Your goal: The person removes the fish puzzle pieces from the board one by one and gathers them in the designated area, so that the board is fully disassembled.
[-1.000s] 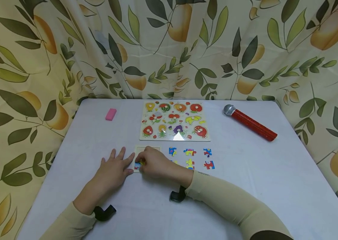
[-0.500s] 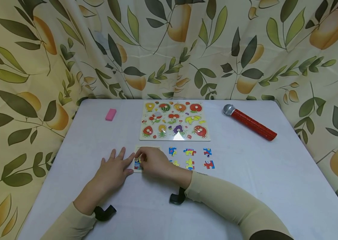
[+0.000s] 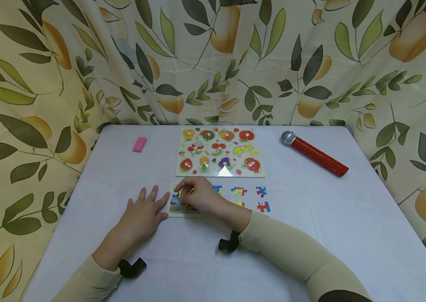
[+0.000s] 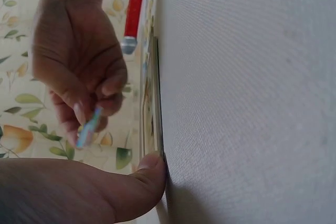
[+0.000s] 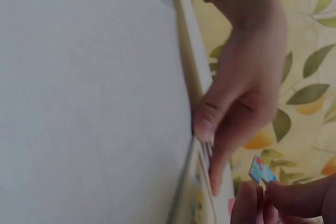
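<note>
In the head view a small puzzle tray point(image 3: 184, 215) lies flat on the table, with colourful pieces point(image 3: 175, 202) in its left part. My left hand point(image 3: 142, 214) rests at the tray's left edge with fingers spread. Its thumb touches the tray's rim in the left wrist view. Above the tray is my right hand point(image 3: 202, 196), pinching a blue, multicoloured jigsaw piece point(image 5: 261, 169) between thumb and fingers. Both wrist views show that piece raised clear of the tray. The right hand covers part of the tray and some of the table behind it.
Several loose jigsaw pieces point(image 3: 239, 191) lie right of the tray. Behind stands a fruit puzzle board point(image 3: 220, 161) lying flat. A pink block point(image 3: 139, 144) is at the back left, a red microphone point(image 3: 316, 157) at the back right. A patterned curtain point(image 3: 213, 84) hangs behind the table.
My right hand has risen and shifted a little right from the tray's left side, uncovering more of the pieces there. The left hand has stayed in place.
</note>
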### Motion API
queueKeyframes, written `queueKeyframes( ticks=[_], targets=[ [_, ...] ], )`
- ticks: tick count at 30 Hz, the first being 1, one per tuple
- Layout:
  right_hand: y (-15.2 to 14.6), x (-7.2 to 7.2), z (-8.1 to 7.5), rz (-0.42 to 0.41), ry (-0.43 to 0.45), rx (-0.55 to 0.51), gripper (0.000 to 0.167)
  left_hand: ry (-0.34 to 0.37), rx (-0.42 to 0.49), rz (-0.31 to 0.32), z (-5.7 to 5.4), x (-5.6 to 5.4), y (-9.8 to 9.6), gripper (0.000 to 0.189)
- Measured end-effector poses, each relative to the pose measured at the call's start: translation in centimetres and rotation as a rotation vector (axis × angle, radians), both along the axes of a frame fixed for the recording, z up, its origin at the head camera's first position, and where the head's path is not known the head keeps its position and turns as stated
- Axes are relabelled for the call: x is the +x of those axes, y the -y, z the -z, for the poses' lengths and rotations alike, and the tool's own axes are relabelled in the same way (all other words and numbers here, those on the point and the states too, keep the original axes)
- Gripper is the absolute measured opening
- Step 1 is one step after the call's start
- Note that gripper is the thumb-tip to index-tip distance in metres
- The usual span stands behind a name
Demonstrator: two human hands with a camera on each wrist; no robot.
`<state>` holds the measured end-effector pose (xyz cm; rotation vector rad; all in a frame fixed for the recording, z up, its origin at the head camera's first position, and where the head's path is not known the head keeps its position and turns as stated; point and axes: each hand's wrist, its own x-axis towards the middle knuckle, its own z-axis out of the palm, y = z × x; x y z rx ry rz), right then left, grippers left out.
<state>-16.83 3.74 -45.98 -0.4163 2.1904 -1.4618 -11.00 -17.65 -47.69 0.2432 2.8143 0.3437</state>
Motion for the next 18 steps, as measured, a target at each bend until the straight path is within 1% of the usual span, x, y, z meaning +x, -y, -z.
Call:
queueKeyframes(
  ticks=[2, 7, 10, 14, 18],
  targets=[
    [-0.7, -0.3, -0.6, 0.01, 0.021, -0.009, 0.016, 0.001, -0.004, -0.002, 0.0, 0.0, 0.0, 0.064],
    [-3.2, -1.0, -1.8, 0.021, 0.04, 0.011, 0.014, -0.001, -0.007, -0.007, -0.1, 0.0, -0.1, 0.066],
    [-4.8, -1.1, -2.1, 0.024, 0.037, 0.069, 0.015, -0.004, -0.004, -0.01, -0.1, 0.1, -0.2, 0.066],
    [-6.7, -0.8, -1.9, 0.017, 0.028, 0.162, 0.015, -0.007, -0.003, -0.011, -0.1, 0.2, -0.2, 0.067],
    [-8.3, 0.2, -1.0, 0.0, 0.022, 0.22, 0.016, -0.002, -0.006, -0.011, -0.1, 0.3, -0.2, 0.067]
  ],
)
